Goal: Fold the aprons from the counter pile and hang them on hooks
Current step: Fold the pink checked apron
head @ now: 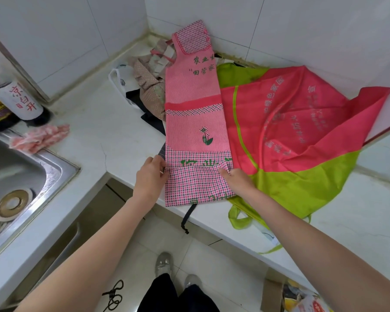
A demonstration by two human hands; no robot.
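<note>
Both the left hand (150, 176) and right hand (235, 180) pinched the pink apron's (195, 113) checked hem on the counter (113, 131), beside a red-and-green apron (302, 131). The sink (18, 167) held a strainer (13, 204).

Home kitchen, steel sink (20, 167), tiled walls (65, 37), white counter (113, 131)

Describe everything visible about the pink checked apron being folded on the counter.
The pink checked apron lies flat as a long narrow strip, bib toward the corner, hem at the counter edge. Thin woven cloth: fine pink stripes, gingham bib, bands and hem, green lettering, a small flower motif. The left hand and right hand pinch its hem sides. It overlaps the red and green apron.
</note>
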